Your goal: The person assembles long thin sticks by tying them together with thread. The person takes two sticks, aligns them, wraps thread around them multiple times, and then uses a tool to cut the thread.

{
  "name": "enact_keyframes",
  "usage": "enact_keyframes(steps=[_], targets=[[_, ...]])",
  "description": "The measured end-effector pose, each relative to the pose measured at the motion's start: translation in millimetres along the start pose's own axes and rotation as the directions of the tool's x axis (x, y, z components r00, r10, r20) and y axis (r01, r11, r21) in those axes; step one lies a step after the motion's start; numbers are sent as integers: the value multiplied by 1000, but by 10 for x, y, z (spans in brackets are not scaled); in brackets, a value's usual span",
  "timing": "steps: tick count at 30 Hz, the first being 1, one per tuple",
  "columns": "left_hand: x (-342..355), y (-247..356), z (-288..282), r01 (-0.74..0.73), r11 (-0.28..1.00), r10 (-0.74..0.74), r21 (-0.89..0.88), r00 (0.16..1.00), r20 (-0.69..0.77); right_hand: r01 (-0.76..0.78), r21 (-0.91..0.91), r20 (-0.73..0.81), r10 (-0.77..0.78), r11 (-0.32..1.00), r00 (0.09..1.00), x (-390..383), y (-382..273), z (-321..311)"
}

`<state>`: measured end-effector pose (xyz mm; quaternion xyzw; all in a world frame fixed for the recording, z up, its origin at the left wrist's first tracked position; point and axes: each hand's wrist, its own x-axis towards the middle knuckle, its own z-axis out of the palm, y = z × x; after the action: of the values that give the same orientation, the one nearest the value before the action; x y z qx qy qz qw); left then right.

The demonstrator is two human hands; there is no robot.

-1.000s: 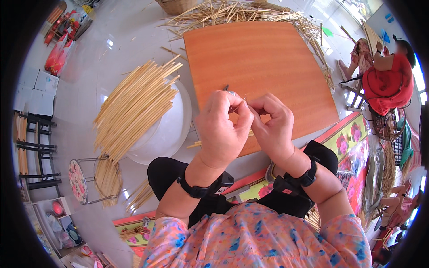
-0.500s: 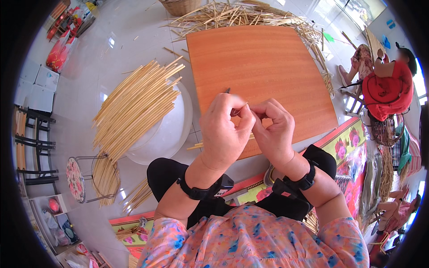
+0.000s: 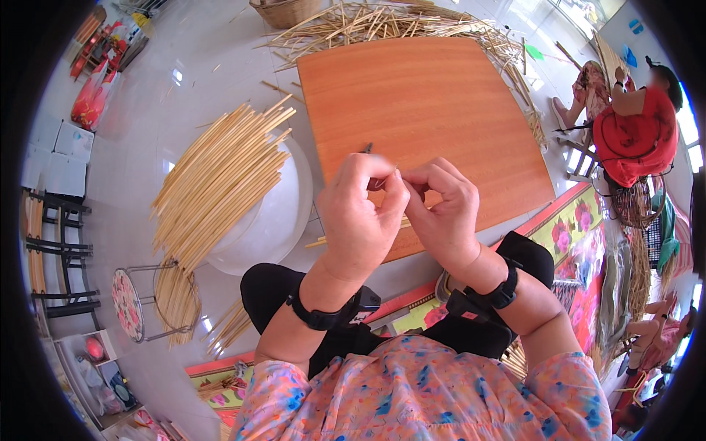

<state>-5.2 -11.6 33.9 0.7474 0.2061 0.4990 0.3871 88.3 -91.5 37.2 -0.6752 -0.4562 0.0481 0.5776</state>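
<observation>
Both hands are raised close together above the near edge of an orange-brown wooden board (image 3: 412,95). My left hand (image 3: 365,206) is closed in a pinch, thumb against forefinger. Beside it, fingertips almost touching, my right hand (image 3: 448,209) is pinched as well. Something thin and small seems to be between the fingertips, too fine to name. A small dark object (image 3: 367,148) shows just behind the left knuckles, on or above the board. A few pale straw stalks (image 3: 318,242) lie by the board's near edge, partly hidden by my hands.
A large bundle of straw stalks (image 3: 220,162) rests across a white round tub (image 3: 294,195) on the left. Nearby is a tipped stool with a floral seat (image 3: 128,304). More loose stalks (image 3: 382,26) and a wicker basket (image 3: 287,11) lie beyond the board. A person in red (image 3: 640,140) sits at right.
The hands keep their pinched pose, while the whole view has shifted slightly. Both hands appear a little further left in the picture.
</observation>
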Motion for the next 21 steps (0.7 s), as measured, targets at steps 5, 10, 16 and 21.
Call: enact_keyframes(steps=[5, 10, 16, 21], targets=[[-5, 22, -9, 62, 997, -61, -44, 998, 8, -4, -3, 7, 4, 1000, 1000, -1, -11, -7], [0, 43, -25, 65, 997, -65, -31, 998, 12, 9, -15, 2, -9, 1000, 1000, 4, -9, -13], [0, 47, -28, 51, 998, -50, -29, 999, 16, -6, 7, -14, 6, 1000, 1000, 9, -7, -16], [2, 27, -23, 29, 999, -28, -16, 999, 17, -7, 7, -12, 7, 1000, 1000, 10, 4, -16]])
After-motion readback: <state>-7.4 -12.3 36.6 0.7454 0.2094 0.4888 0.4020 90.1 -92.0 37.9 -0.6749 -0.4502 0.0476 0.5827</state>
